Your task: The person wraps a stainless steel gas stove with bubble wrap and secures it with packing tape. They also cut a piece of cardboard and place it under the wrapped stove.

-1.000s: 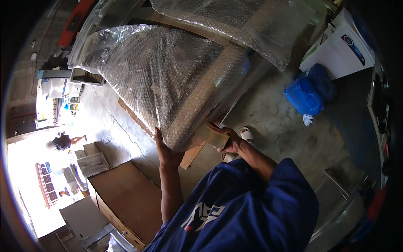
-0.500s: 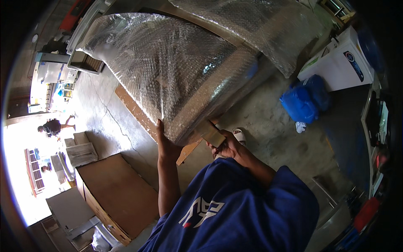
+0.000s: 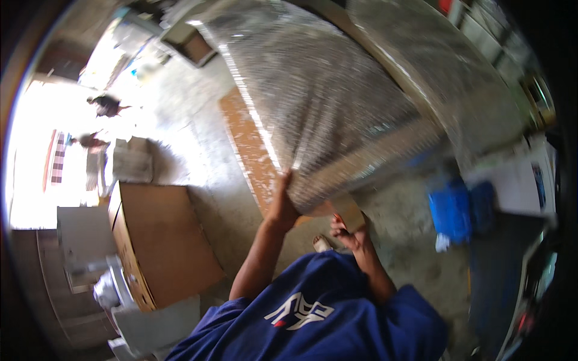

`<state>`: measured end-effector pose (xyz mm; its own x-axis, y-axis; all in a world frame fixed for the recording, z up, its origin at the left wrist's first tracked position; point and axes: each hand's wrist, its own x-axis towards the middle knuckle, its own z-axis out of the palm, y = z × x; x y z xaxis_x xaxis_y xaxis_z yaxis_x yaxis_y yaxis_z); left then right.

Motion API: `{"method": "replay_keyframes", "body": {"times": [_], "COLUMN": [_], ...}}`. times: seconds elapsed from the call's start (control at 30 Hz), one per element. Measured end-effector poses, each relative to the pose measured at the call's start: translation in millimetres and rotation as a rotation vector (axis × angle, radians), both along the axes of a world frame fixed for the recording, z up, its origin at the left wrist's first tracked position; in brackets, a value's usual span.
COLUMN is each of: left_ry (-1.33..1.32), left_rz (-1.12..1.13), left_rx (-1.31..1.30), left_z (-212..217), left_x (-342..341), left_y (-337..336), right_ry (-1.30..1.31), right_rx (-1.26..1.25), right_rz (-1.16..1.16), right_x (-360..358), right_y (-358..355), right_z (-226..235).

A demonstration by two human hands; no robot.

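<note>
- Nearest the camera is the person's blue shirt (image 3: 313, 319), with both forearms reaching up from it toward the bubble-wrapped panel (image 3: 337, 114), the landmark here.
- The left hand (image 3: 283, 204) presses flat against the panel's near lower edge, fingers spread upward on the wrap; this looks like bracing so the big piece stays upright rather than a closed grasp.
- The right hand (image 3: 349, 231), just below the panel's near corner, is curled around a small brown roll (image 3: 349, 213), probably tape, held close to the wrap; blur hides the exact finger positions.
- Under the panel's left side a long wooden board (image 3: 250, 150) lies on the concrete floor.
- Left of the panel, further off, stands a brown cardboard box (image 3: 162, 240).
- Right of the panel sits a blue bag (image 3: 457, 207).
</note>
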<state>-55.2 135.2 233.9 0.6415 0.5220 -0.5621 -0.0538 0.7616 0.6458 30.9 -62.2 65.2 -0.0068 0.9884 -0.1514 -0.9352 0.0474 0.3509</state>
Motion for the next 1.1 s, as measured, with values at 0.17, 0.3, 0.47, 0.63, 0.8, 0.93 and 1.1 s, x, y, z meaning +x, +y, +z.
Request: {"method": "replay_keyframes", "body": {"times": [0.17,0.3,0.47,0.63,0.8,0.93,1.1], "left_ry": [0.048,0.033,-0.015,0.078,0.083,0.03,0.159], "left_rz": [-0.136,-0.204,-0.283,-0.26,-0.175,-0.218,-0.198], "left_rx": [-0.003,-0.013,-0.067,0.017,0.043,0.051,0.091], "left_z": [25,21,11,38,30,25,21], "left_x": [3,2,-5,4,2,6,4], "left_y": [-6,-6,0,-2,-3,-4,-6], "right_ry": [0.014,-0.038,-0.027,-0.133,-0.059,-0.087,-0.054], "right_rx": [0.08,0.083,0.068,0.06,0.005,-0.108,0.007], "right_rz": [-0.061,-0.047,-0.053,-0.074,-0.015,-0.025,-0.044], "right_x": [-14,-16,-18,-20,-19,-15,-13], "right_y": [-5,-11,-23,-24,-32,-43,-50], "right_z": [21,18,40,53,64,94,125]}}
